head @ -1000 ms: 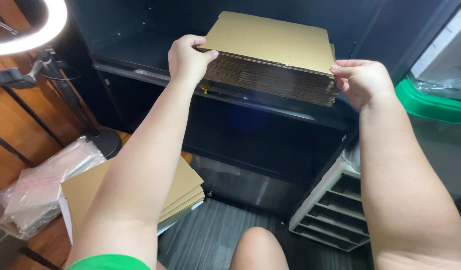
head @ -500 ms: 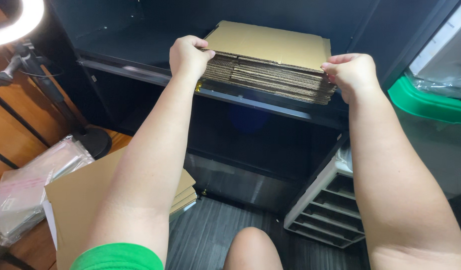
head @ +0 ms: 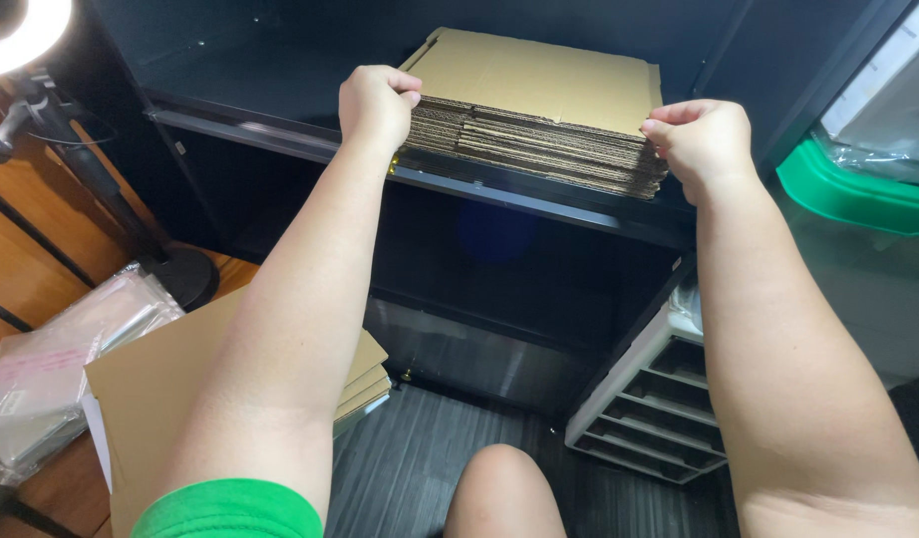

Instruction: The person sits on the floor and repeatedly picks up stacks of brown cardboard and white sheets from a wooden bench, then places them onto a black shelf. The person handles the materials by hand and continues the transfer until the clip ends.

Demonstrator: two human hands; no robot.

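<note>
While both hands — left [head: 377,103], right [head: 702,142] — clamp the cardboard stack's [head: 539,90] side edges, it overhangs the shelf lip [head: 519,194].

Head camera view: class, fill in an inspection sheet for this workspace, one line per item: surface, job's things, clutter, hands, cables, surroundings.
Surface: black shelf, dark and bare to the left of the stack.
Job's things: stack of flattened cardboard sheets lying on the shelf edge.
Clutter: second cardboard stack and clear plastic bags lower left.
Hands: left hand and right hand each grip one end of the stack.
Cables: nothing seen.
Surroundings: ring light on stand, green-lidded bin, white drawer rack.
</note>
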